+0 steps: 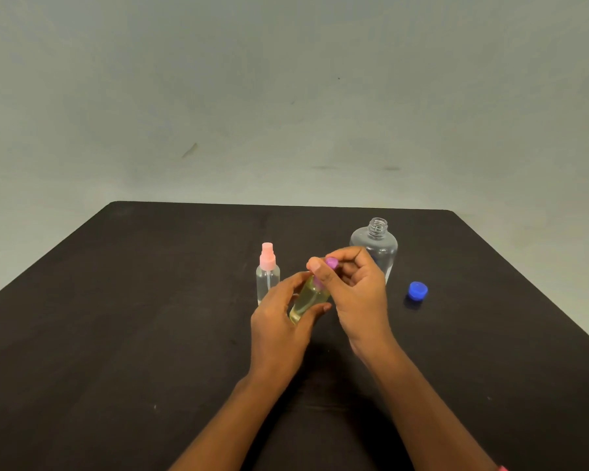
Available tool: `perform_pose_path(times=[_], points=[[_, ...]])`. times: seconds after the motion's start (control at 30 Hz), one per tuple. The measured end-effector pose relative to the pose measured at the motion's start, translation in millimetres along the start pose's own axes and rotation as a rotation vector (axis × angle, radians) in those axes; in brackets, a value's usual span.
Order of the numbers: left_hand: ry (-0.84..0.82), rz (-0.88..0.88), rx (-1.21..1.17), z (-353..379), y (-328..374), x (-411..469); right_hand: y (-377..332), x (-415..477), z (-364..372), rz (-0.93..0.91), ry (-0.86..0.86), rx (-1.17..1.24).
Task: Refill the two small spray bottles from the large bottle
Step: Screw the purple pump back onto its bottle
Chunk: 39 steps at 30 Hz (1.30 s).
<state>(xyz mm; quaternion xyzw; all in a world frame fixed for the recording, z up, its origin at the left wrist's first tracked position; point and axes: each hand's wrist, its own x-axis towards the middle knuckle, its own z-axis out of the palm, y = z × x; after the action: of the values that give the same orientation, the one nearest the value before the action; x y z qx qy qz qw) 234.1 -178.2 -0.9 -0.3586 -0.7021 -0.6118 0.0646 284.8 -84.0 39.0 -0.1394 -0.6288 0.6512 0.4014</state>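
I have the left hand point(279, 314) wrapped round the yellow-filled small spray bottle point(308, 299), which is tilted with its long axis running up and away to the right. That puts its purple sprayer top point(332, 263) in the pinch of the right hand point(357, 287), so any twisting falls to that hand. The pink-topped spray bottle point(267, 277) stands upright just behind the left hand, the open large bottle point(376, 243) is behind the right hand, and the blue cap point(417, 291) lies off to its right on the desk point(116, 334).

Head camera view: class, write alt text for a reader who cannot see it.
A left hand grips a small bottle of yellowish liquid while the right hand pinches its purple spray top, above a dark table. Behind stand a pink-topped spray bottle and an uncapped large bottle, with a blue cap lying to the right.
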Motion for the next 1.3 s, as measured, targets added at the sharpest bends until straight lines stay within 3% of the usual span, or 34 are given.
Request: perform_pose_path(times=[0.2, 0.4, 0.53, 0.6, 0.77, 0.93, 1.13, 1.3], points=[[0.068, -0.041, -0.046, -3.1, -0.8, 2.8, -2.2, -0.9, -1.4, 0.027, -0.211, 0.074], [0.029, -0.018, -0.012, -2.7, 2.1, 1.3, 2.6, 0.2, 1.5, -0.029, -0.062, 0.007], [0.04, -0.007, -0.03, -2.7, 3.1, 1.3, 4.0, 0.0, 2.0, -0.056, -0.049, 0.004], [0.067, 0.001, -0.036, -3.9, 4.3, 1.6, 2.5, -5.7, 4.7, -0.143, -0.012, 0.014], [0.311, 0.086, 0.01, -16.8, 6.6, 10.5, 0.0, -11.9, 4.0, -0.594, 0.165, -0.196], [0.571, 0.025, 0.03, -38.3, -1.1, 24.2, -2.9, 0.8, -11.7, -0.755, 0.361, -0.31], [0.674, -0.205, 0.083, -54.7, -20.7, 34.5, -6.9, 27.2, -54.5, -0.596, 0.786, -0.335], [0.583, -0.28, 0.081, -52.3, -28.0, 33.7, 1.1, 38.4, -82.7, -0.236, 0.91, -0.404]])
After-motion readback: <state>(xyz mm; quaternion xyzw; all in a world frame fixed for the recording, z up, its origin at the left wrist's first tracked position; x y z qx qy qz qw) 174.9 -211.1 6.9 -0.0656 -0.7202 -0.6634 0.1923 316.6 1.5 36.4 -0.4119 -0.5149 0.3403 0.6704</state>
